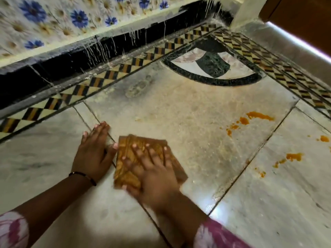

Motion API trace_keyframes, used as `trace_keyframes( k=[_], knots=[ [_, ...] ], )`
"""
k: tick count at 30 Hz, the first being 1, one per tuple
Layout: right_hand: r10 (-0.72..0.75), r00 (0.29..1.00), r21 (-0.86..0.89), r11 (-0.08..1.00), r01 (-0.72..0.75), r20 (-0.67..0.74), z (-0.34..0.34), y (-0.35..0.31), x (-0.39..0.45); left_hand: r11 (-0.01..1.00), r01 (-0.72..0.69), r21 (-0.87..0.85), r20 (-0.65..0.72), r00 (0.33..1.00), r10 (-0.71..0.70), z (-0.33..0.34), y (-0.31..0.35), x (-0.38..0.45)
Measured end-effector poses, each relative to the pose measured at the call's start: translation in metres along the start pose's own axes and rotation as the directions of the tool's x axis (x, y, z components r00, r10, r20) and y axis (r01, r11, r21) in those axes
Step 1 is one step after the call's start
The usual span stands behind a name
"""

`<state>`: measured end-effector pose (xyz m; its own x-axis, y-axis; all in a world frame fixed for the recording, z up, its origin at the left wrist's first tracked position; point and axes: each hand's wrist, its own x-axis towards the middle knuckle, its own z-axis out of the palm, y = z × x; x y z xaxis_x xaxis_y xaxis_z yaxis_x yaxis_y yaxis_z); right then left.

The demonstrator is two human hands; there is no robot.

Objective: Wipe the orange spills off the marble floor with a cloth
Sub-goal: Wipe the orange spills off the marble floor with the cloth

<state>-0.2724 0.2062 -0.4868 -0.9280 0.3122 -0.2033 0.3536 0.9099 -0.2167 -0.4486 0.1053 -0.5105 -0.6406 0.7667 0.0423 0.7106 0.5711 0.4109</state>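
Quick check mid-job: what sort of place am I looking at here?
Probably a corner of a room in a home, seen at floor level. The marble floor has a checkered inlay border, a wall of blue-flowered tiles rises behind it, and a wooden door stands at upper right.

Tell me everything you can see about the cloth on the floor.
The cloth is a folded, roughly rectangular pad, brown and stained orange-yellow, creased on top. It lies flat on the marble floor across a tile joint. The right hand presses on it with spread fingers; the left hand rests on the floor beside it, thumb at its edge.
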Motion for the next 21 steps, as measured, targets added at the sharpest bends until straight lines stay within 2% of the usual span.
trace_keyframes(
  k=[3, 6, 9, 11, 13, 15, 17, 19, 21],
  knots=[
    [0.14, 0.99, -0.013, 0.99, -0.14, -0.003, -0.019, 0.052, 0.033, 0.999, -0.025, 0.026, 0.008, 1.0, 0.024, 0.002, -0.002, -0.001],
    [0.288, 0.956, -0.001, 0.957, -0.289, -0.049, -0.027, 0.091, 0.012, 1.0, -0.028, -0.002, -0.007, 1.0, 0.028, 0.001, -0.002, -0.002],
    [0.417, 0.898, 0.037, 0.909, -0.416, -0.138, -0.014, 0.09, -0.035, 1.0, -0.029, -0.009, -0.008, 1.0, 0.029, 0.001, -0.002, -0.003],
    [0.465, 0.875, 0.047, 0.885, -0.463, -0.134, -0.001, 0.064, -0.057, 0.999, -0.033, -0.008, -0.013, 0.999, 0.033, 0.002, -0.002, -0.003],
    [0.412, 0.907, 0.054, 0.911, -0.409, -0.08, 0.004, 0.026, -0.062, 0.999, -0.035, -0.011, -0.011, 0.999, 0.034, 0.002, -0.002, -0.003],
    [0.277, 0.961, 0.049, 0.96, -0.276, -0.021, 0.007, -0.01, -0.045, 0.999, -0.044, -0.011, -0.012, 0.999, 0.044, 0.001, -0.002, -0.003],
    [0.132, 0.991, 0.061, 0.99, -0.13, -0.027, 0.002, -0.031, -0.009, 0.998, -0.058, -0.02, -0.019, 0.998, 0.057, 0.001, -0.003, -0.003],
    [0.048, 0.998, 0.152, 0.988, -0.042, -0.039, -0.01, -0.028, 0.039, 0.997, -0.05, -0.06, -0.029, 0.998, 0.049, 0.001, -0.004, -0.004],
    [0.082, 0.996, 0.223, 0.971, -0.084, 0.016, -0.027, -0.001, 0.082, 0.997, -0.031, -0.069, -0.026, 0.999, 0.029, 0.001, -0.004, -0.005]
  ],
)
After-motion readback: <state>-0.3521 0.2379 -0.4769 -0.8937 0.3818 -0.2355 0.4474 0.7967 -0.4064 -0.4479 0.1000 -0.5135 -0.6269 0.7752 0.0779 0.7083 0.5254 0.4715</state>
